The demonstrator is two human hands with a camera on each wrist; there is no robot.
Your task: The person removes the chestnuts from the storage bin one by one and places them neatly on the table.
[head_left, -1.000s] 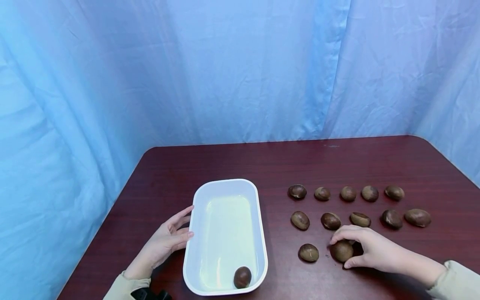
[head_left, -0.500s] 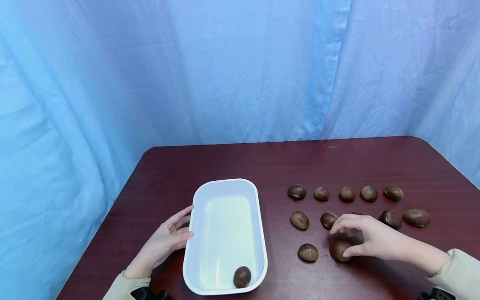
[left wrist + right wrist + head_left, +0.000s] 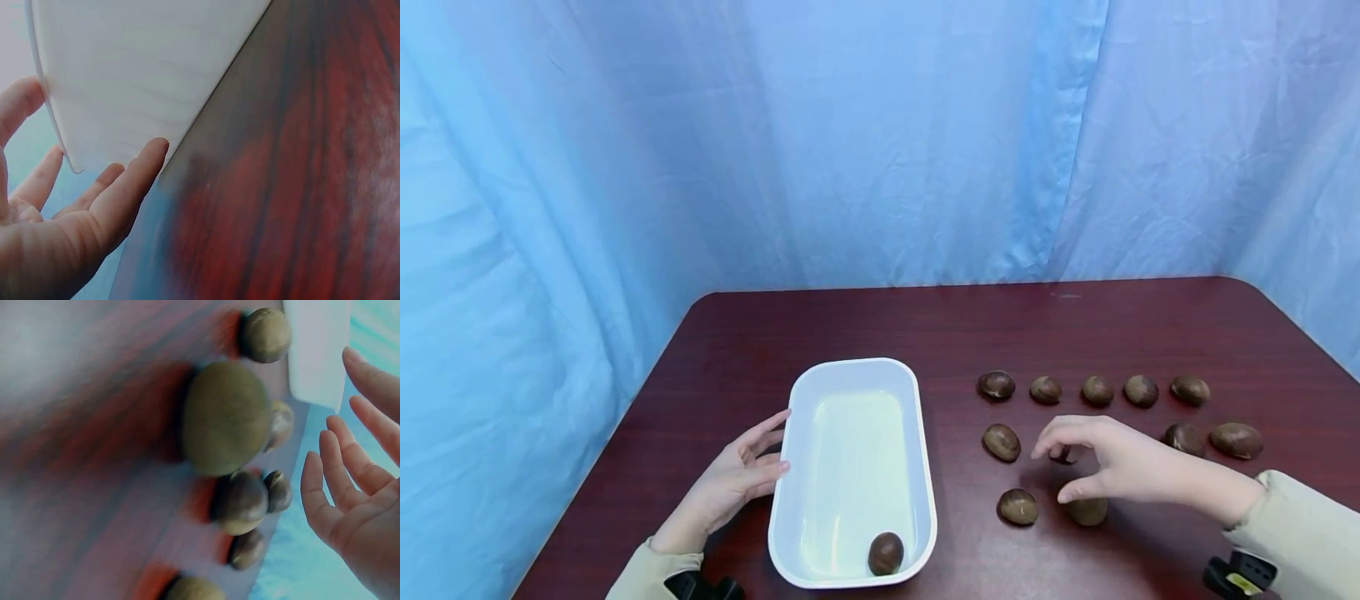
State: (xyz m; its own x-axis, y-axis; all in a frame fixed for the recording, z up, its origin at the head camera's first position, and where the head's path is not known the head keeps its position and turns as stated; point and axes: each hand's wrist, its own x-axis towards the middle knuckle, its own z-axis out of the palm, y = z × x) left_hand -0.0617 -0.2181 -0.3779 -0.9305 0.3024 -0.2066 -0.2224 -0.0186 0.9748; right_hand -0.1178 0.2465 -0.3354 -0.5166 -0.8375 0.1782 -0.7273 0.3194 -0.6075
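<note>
My left hand (image 3: 733, 483) rests its fingertips against the left side of a white rectangular tray (image 3: 780, 500). In the left wrist view its fingers are spread at the rim and outer wall. One brown chestnut (image 3: 886, 554) lies inside, in the tray's near right corner. To the right, my right hand (image 3: 1112, 458) hovers with parted thumb and fingers, holding nothing. A large chestnut (image 3: 1086, 512) sits below its thumb, partly covered. Another chestnut (image 3: 1062, 455) shows between thumb and fingers. In the right wrist view the large chestnut (image 3: 225, 419) stands apart from the fingers.
More chestnuts lie in rough rows on the dark red table (image 3: 955, 325): several in the far row, such as one chestnut (image 3: 996, 384), others in the middle, and a near chestnut (image 3: 1018, 507) beside the tray. A blue curtain (image 3: 880, 167) hangs behind and at the sides.
My right hand has let go of the large chestnut, then lifted and shifted left and away from me above it. My left hand and the tray have stayed in place.
</note>
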